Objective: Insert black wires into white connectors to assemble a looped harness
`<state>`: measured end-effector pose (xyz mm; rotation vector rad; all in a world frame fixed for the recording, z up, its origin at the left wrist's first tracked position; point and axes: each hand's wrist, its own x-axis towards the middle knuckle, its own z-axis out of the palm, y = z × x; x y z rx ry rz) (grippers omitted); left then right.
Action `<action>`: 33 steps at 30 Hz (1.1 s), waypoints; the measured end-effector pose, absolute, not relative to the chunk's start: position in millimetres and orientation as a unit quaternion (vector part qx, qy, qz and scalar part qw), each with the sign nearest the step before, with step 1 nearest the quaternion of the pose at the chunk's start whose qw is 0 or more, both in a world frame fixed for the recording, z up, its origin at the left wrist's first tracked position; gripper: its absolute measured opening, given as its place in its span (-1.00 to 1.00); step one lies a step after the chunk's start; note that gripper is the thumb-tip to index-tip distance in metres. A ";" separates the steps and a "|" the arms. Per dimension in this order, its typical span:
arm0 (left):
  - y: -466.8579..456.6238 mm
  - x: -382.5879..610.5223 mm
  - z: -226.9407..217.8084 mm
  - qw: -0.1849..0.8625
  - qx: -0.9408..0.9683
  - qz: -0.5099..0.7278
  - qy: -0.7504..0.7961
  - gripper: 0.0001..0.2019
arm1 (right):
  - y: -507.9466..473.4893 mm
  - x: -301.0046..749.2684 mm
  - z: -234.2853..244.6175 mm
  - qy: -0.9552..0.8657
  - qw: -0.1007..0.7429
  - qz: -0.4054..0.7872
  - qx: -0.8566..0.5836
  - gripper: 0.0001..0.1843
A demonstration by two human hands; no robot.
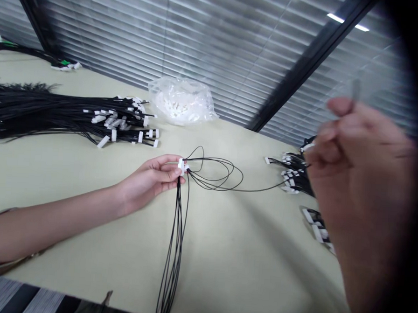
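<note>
A big pile of wires with white plugs lies on the table at the left, and a small pile lies at the right — so it looks like a lot is still left to do. The left hand pinches a white plug on a few black wires, mid-table. The right hand is up close and blurry — fingers curled nearly shut, pinching something thin I cannot make out.

Matt pale table – thin black sheathed wires, white plastic connector, glossy clear bag
</note>
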<state>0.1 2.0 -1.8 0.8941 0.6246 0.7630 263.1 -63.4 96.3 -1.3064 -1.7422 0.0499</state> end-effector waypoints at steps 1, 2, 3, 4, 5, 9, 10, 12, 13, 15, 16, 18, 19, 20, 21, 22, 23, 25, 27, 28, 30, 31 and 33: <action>1.9 0.0 -1.4 0.787 0.415 0.352 0.291 -0.76 | -66.1 247.6 92.8 -0.681 0.492 0.054 -0.540 -0.70; 1.6 0.1 -0.9 0.787 0.416 0.350 0.291 -0.76 | -68.1 234.0 88.3 -0.675 0.490 0.068 -0.548 -0.73; 1.1 0.2 -0.3 0.787 0.419 0.346 0.291 -0.75 | -69.4 223.0 82.9 -0.678 0.468 0.075 -0.562 -0.76; 0.4 0.4 0.4 0.787 0.424 0.341 0.290 -0.75 | -69.9 214.8 77.0 -0.693 0.439 0.066 -0.568 -0.78; -0.5 0.6 1.1 0.787 0.431 0.335 0.286 -0.75 | -69.6 209.2 70.6 -0.715 0.411 0.042 -0.565 -0.81; -4.1 1.5 3.5 0.789 0.463 0.306 0.264 -0.77 | -63.4 203.4 47.4 -0.778 0.343 -0.047 -0.525 -0.91; -4.6 1.5 3.8 0.790 0.467 0.300 0.260 -0.77 | -61.7 203.7 43.4 -0.783 0.336 -0.049 -0.522 -0.91; -4.8 1.3 4.1 0.794 0.468 0.291 0.257 -0.76 | -59.1 204.2 38.1 -0.787 0.325 -0.044 -0.522 -0.91; -4.5 1.1 3.9 0.795 0.467 0.288 0.256 -0.76 | -58.5 204.3 36.8 -0.788 0.322 -0.041 -0.523 -0.91; -3.8 0.7 3.5 0.796 0.468 0.287 0.255 -0.76 | -58.2 204.1 36.0 -0.787 0.325 -0.039 -0.523 -0.91; -3.4 0.5 3.2 0.796 0.469 0.288 0.253 -0.76 | -58.4 203.9 36.1 -0.787 0.329 -0.040 -0.521 -0.91; -2.7 0.2 2.7 0.795 0.470 0.289 0.253 -0.77 | -59.1 203.6 36.5 -0.786 0.338 -0.043 -0.516 -0.91; -2.5 0.2 2.6 0.795 0.470 0.288 0.252 -0.77 | -59.4 203.5 36.6 -0.786 0.340 -0.043 -0.514 -0.91; -2.3 0.3 2.5 0.796 0.469 0.288 0.252 -0.77 | -59.6 203.5 36.7 -0.787 0.341 -0.043 -0.512 -0.91; -2.3 0.4 2.5 0.797 0.468 0.287 0.252 -0.76 | -59.7 203.5 36.8 -0.788 0.342 -0.043 -0.510 -0.91; -2.5 0.5 2.5 0.798 0.466 0.287 0.252 -0.76 | -59.7 203.4 36.9 -0.788 0.343 -0.043 -0.509 -0.91; -2.7 0.6 2.6 0.798 0.465 0.287 0.253 -0.76 | -59.7 203.3 36.9 -0.789 0.344 -0.044 -0.508 -0.91; -3.3 0.6 2.9 0.798 0.463 0.289 0.256 -0.77 | -59.6 203.0 37.1 -0.788 0.349 -0.046 -0.505 -0.91; -4.0 0.4 3.3 0.798 0.462 0.289 0.256 -0.77 | -59.6 202.6 37.2 -0.788 0.351 -0.045 -0.503 -0.91; -4.3 0.3 3.4 0.798 0.462 0.290 0.256 -0.77 | -59.7 202.5 37.1 -0.789 0.352 -0.045 -0.502 -0.91; -4.5 0.1 3.5 0.798 0.462 0.292 0.255 -0.77 | -60.0 202.3 36.9 -0.790 0.353 -0.044 -0.500 -0.91; -4.5 0.1 3.4 0.798 0.461 0.292 0.256 -0.77 | -60.1 202.3 36.8 -0.790 0.353 -0.045 -0.499 -0.91; -4.4 0.3 3.2 0.798 0.462 0.291 0.256 -0.77 | -60.0 202.5 36.5 -0.790 0.354 -0.048 -0.499 -0.90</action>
